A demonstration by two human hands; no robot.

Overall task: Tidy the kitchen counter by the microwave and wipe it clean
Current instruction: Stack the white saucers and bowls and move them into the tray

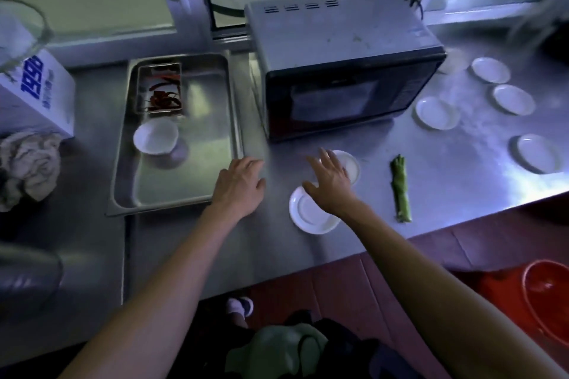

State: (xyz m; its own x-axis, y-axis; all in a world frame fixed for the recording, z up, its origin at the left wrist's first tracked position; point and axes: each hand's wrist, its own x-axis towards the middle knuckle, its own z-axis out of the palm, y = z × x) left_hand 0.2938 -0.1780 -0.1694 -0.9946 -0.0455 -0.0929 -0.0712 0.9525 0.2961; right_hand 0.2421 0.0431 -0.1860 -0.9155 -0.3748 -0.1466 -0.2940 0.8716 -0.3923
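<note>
A black microwave [345, 71] stands on the steel counter [446, 169]. In front of it lie two small white saucers: one near [304, 212], one farther [351, 166]. My right hand [329, 178] hovers over them with fingers spread and holds nothing. My left hand [240, 181] rests with loosely curled fingers beside the right rim of a steel tray [209, 132]. The tray holds a white bowl [155, 135] and a small tin of red chillies [160, 89]. A green vegetable stalk [400, 188] lies right of the saucers.
Several more white saucers [435, 112] are scattered on the counter right of the microwave. A crumpled cloth [27, 166] and a white box [34, 92] sit at the far left. A red basin [545, 298] stands on the floor below the counter edge.
</note>
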